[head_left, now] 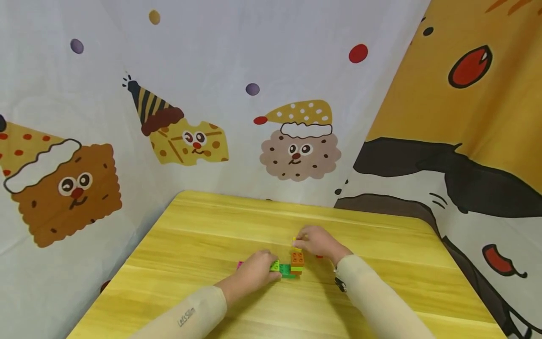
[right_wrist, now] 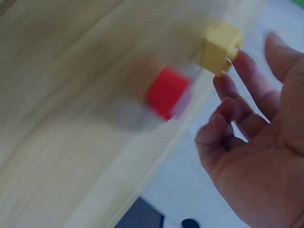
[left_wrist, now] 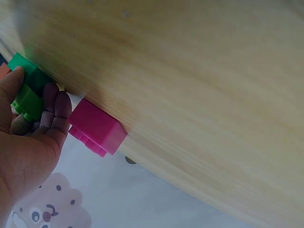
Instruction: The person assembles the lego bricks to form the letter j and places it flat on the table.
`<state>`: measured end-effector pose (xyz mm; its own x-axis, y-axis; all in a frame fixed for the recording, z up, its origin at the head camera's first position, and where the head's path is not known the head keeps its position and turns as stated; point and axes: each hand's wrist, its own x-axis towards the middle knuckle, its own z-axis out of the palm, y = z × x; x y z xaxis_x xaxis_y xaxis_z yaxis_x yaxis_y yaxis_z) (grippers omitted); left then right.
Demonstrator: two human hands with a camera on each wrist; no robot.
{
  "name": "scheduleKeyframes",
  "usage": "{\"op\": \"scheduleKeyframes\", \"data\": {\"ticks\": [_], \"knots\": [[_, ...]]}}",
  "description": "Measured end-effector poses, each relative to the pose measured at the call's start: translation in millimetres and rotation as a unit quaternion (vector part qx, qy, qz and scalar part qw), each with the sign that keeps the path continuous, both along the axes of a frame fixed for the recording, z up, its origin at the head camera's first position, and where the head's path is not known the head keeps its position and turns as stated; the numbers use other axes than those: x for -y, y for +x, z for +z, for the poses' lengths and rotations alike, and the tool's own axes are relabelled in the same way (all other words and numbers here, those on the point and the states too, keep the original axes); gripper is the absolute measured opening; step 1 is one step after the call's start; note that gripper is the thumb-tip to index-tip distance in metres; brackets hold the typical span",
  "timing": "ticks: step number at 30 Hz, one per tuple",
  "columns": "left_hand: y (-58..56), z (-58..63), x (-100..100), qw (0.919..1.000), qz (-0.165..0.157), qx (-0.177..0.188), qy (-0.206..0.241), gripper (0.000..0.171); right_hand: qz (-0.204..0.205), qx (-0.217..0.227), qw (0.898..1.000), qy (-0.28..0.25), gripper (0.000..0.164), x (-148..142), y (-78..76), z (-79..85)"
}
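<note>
My left hand (head_left: 255, 272) pinches the joined toy building bricks, with the thumb and fingers on either side of a light green brick (left_wrist: 28, 103). This sits on a dark green brick (left_wrist: 32, 71). At the right end of the dark green one stands a short stack topped by an orange brick (head_left: 298, 258). My right hand (head_left: 318, 244) is just beyond that stack, fingertips right at a yellow brick (right_wrist: 221, 47). In the right wrist view its thumb stands apart from the yellow brick.
A pink brick (left_wrist: 98, 126) lies just left of my left hand. Beside the yellow brick, partly under my right hand in the head view, is a red brick (right_wrist: 167, 92). The wooden table (head_left: 203, 230) meets a printed cloth (head_left: 237, 56) at its back edge.
</note>
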<state>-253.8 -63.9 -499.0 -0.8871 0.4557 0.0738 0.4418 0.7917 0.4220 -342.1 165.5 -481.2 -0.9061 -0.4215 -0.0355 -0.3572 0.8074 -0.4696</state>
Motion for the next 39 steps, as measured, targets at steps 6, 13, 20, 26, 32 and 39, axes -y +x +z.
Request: {"op": "scheduleKeyframes", "data": {"ticks": [6, 13, 20, 26, 32, 39], "knots": [[-0.4, -0.1, 0.2, 0.9999, 0.009, -0.002, -0.01, 0.05, -0.008, -0.069, 0.997, 0.027, 0.02, -18.1, -1.0, -9.5], [0.0, 0.0, 1.1, 1.0, 0.007, 0.001, -0.003, 0.051, 0.013, -0.002, 0.994, -0.11, 0.033, -27.0, 22.2, 21.1], [-2.0, -1.5, 3.7, 1.0, 0.0, -0.006, 0.004, 0.049, 0.111, 0.044, 0.987, -0.106, 0.042, -21.3, 44.8, 39.5], [-0.9, -4.1, 2.5, 1.0, -0.004, -0.004, 0.006, 0.049, 0.092, 0.01, 0.991, -0.098, 0.046, -16.3, 53.4, 35.6], [-1.5, -4.6, 2.4, 0.9999, -0.006, -0.009, 0.005, 0.049, 0.109, -0.021, 0.99, -0.086, 0.047, -9.9, 60.2, 34.0], [-2.1, -6.3, 2.8, 0.9999, -0.005, -0.013, -0.005, 0.05, 0.133, -0.105, 0.984, -0.06, 0.059, -8.9, 73.9, 22.5]]}}
